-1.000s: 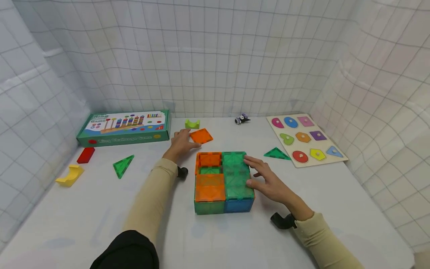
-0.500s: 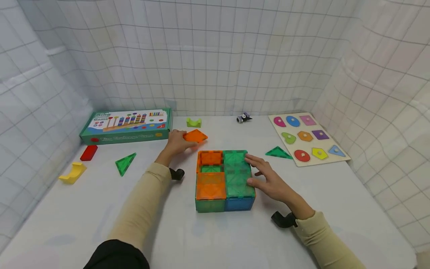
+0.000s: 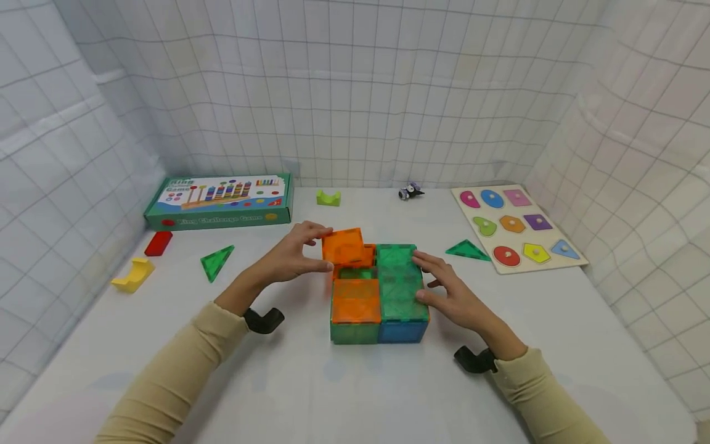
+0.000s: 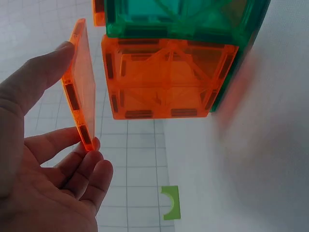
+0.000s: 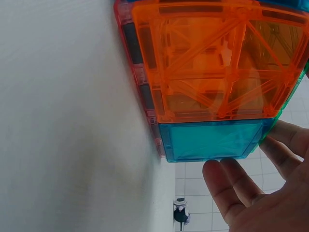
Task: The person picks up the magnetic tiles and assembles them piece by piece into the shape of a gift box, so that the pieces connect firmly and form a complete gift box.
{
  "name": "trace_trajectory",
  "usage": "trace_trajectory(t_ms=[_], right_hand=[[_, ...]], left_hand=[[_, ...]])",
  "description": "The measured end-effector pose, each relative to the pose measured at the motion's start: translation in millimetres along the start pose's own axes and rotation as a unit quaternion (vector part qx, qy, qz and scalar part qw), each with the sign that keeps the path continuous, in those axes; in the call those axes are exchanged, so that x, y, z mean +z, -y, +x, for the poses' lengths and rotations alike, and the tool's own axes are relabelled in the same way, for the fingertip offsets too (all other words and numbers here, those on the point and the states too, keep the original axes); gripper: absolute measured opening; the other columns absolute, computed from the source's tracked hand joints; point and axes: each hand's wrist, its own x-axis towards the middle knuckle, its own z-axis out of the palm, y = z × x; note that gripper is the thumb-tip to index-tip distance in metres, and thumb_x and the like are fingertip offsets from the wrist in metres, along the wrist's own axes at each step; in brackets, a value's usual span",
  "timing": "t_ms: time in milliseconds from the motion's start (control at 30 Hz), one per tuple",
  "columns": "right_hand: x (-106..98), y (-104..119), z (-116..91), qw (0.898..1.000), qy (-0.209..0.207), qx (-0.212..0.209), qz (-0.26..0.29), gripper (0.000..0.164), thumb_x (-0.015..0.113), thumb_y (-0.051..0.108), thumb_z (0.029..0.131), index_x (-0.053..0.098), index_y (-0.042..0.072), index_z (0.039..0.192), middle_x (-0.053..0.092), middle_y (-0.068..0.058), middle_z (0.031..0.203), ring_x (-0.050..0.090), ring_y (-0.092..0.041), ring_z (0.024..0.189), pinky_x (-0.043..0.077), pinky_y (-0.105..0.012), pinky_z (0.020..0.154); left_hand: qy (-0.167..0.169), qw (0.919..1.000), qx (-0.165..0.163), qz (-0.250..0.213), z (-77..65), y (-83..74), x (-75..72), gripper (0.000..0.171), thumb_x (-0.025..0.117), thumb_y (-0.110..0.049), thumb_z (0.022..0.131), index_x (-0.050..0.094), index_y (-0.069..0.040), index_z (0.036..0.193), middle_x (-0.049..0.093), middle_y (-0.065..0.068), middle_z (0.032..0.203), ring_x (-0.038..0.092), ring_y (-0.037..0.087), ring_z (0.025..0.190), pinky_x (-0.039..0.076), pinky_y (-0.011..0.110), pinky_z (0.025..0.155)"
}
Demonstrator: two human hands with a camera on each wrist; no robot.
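A box built of translucent magnetic tiles [image 3: 402,287] stands mid-table, with green and orange tops, green and blue front walls, and an uncovered square at its back left. My left hand [image 3: 291,256] pinches a loose orange square magnetic tile [image 3: 341,245] by its edges above that opening. In the left wrist view the thumb and fingertips grip opposite ends of the orange tile [image 4: 83,84], held apart from the box's orange wall [image 4: 166,79]. My right hand [image 3: 457,299] rests its loosely extended fingers against the box's right side and top edge.
Green triangle tiles lie left [image 3: 216,263] and right [image 3: 468,250]. Behind are a Ring Challenge Game box [image 3: 219,202], a light-green arch block [image 3: 328,198], a small toy [image 3: 410,191] and a shape puzzle board [image 3: 518,228]. Red [image 3: 158,243] and yellow [image 3: 134,275] blocks sit far left.
My left hand has picked the orange tile up from the table behind the box and brought it toward me and right, over the opening. The right hand stays at the box's side.
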Motion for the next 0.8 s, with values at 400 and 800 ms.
trace_trajectory(t_ms=[400, 800], right_hand=[[3, -1, -1, 1.000, 0.008, 0.011, -0.008, 0.060, 0.058, 0.013, 0.097, 0.031, 0.009, 0.150, 0.021, -0.002, 0.157, 0.027, -0.022, 0.134, 0.042, -0.051, 0.094], [1, 0, -2, 1.000, 0.003, 0.010, 0.004, 0.064, 0.059, 0.002, 0.094, 0.030, 0.007, 0.150, 0.020, -0.006, 0.157, 0.028, -0.026, 0.134, 0.041, -0.056, 0.093]], left_hand=[[0.060, 0.9981, 0.009, -0.014, 2.6, -1.9, 16.6, 0.065, 0.075, -0.026, 0.085, 0.048, -0.002, 0.139, 0.041, 0.013, 0.138, 0.032, 0.036, 0.125, 0.034, 0.058, 0.100], [-0.003, 0.9999, -0.008, -0.010, -5.4, 8.5, 18.0, 0.071, 0.074, -0.033, 0.085, 0.042, -0.009, 0.144, 0.040, 0.010, 0.142, 0.034, 0.037, 0.125, 0.036, 0.055, 0.099]])
